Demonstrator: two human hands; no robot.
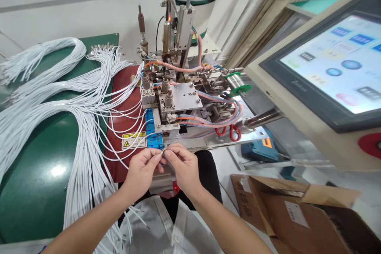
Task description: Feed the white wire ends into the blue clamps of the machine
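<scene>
My left hand and my right hand meet in front of the machine, fingertips pinched together around a small cable end. It is thin and pale, mostly covered by the fingers, so its details are hard to make out. Just beyond my fingertips is a row of blue holders along the machine's left edge. White cables run from these holders over a red plate to the left. One white strand passes close to my left hand.
Large bundles of white cables lie on the green table. The metal machine carries orange and blue tubes and a green-flanged wire spool. A touchscreen juts in at right, above an open cardboard box.
</scene>
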